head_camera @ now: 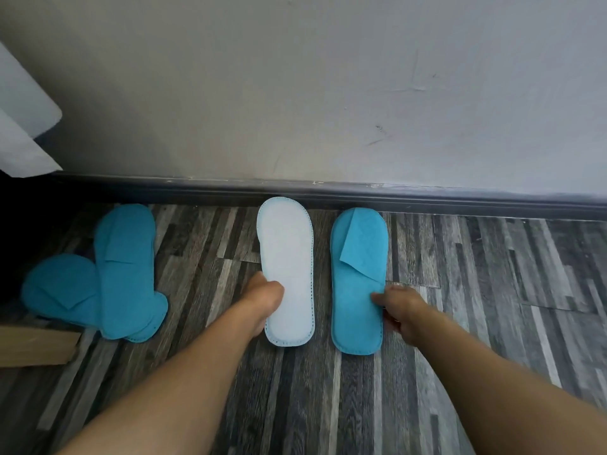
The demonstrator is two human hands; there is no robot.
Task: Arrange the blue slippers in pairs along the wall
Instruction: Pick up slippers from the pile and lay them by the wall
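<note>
Two slippers lie side by side on the wood-pattern floor, toes pointing at the dark baseboard under the pale wall. The left one is an upturned slipper, white sole facing up, with blue stitching round its edge. The right one is a blue slipper lying the right way up, its toe flap partly folded back. The two are close together but not touching.

The left hand grips the left edge of the upturned slipper near its middle, fingers closed on the rim. The right hand pinches the right edge of the blue slipper near its heel half, thumb on top of the fabric. The hands are apart, one on each slipper.

Further left, well apart from this pair, a loose pile of blue slippers lies on the floor, overlapping one another; the exact count cannot be told. A piece of light wood sits at the left edge, just beside the pile. A white object shows in the upper left corner.
</note>
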